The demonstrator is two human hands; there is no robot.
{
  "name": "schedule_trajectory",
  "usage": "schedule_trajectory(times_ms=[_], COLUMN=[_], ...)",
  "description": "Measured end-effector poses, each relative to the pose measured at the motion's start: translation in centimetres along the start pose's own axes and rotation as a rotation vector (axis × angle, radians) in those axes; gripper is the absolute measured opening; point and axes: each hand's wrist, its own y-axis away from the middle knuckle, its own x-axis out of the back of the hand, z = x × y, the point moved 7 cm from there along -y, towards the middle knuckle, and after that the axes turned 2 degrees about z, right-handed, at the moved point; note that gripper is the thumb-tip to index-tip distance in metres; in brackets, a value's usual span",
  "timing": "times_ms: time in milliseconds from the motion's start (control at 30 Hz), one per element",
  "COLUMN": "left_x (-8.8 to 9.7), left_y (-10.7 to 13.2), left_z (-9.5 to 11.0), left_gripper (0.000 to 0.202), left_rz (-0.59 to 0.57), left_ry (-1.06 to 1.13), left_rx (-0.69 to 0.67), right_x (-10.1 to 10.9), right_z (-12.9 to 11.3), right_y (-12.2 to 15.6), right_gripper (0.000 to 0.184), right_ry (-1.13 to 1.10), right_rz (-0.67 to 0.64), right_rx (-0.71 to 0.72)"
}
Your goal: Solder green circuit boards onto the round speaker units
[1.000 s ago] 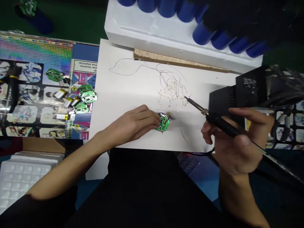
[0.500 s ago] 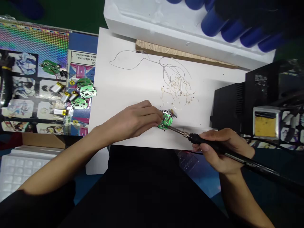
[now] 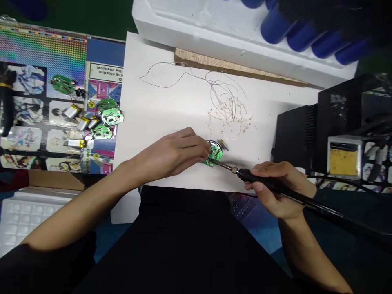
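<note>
A round green circuit board (image 3: pixel 217 155) lies on the white sheet (image 3: pixel 159 110), with dark wires on its face. My left hand (image 3: pixel 180 152) is closed at the board's left edge, fingertips pinching it; what else the fingers hold is hidden. In my right hand (image 3: pixel 278 191) is a black soldering iron (image 3: pixel 246 174), gripped like a pen. Its metal tip meets or hovers just over the lower part of the board; contact is hard to tell. A small battery cell (image 3: pixel 224 145) sits against the board's upper right.
Thin wire (image 3: pixel 165 86) loops beyond the board, near scattered tiny parts (image 3: pixel 229 108). Left are several green boards (image 3: pixel 112 116), battery cells (image 3: pixel 76 143) and black-handled pliers (image 3: pixel 7 106). A yellow sponge tray (image 3: pixel 344 162) and black box (image 3: pixel 292 132) stand right. A foam tray (image 3: pixel 190 30) borders the back.
My right hand and the soldering iron have shifted left and slightly up, with the iron's tip further over the board. My left hand stays at the board's edge.
</note>
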Motion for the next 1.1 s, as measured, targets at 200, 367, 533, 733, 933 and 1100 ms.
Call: schedule_trajectory(times_ms=[200, 367, 533, 733, 933, 1100], left_x=[-0.02, -0.10, -0.01, 0.02, 0.03, 0.03], left_y=[-0.04, -0.07, -0.06, -0.10, -0.10, -0.15], left_z=[0.17, 0.04, -0.01, 0.16, 0.19, 0.21], left_gripper=[0.023, 0.023, 0.023, 0.021, 0.021, 0.021], left_rz=[0.001, -0.015, -0.010, 0.000, -0.005, -0.008], left_ry=[-0.029, -0.022, -0.002, -0.004, 0.006, 0.002], left_rx=[-0.026, -0.004, 0.010, -0.001, 0.010, 0.002], right_x=[0.11, 0.24, 0.13, 0.11, 0.16, 0.83], right_z=[0.34, 0.60, 0.66, 0.69, 0.96, 0.76], right_y=[0.29, 0.32, 0.08, 0.08, 0.34, 0.59], right_gripper=[0.013, 0.011, 0.012, 0.011, 0.010, 0.012], right_ry=[0.010, 0.018, 0.002, -0.033, -0.001, -0.074], right_rz=[0.008, 0.013, 0.011, 0.014, 0.006, 0.076], right_rx=[-0.032, -0.054, -0.053, -0.068, -0.069, -0.014])
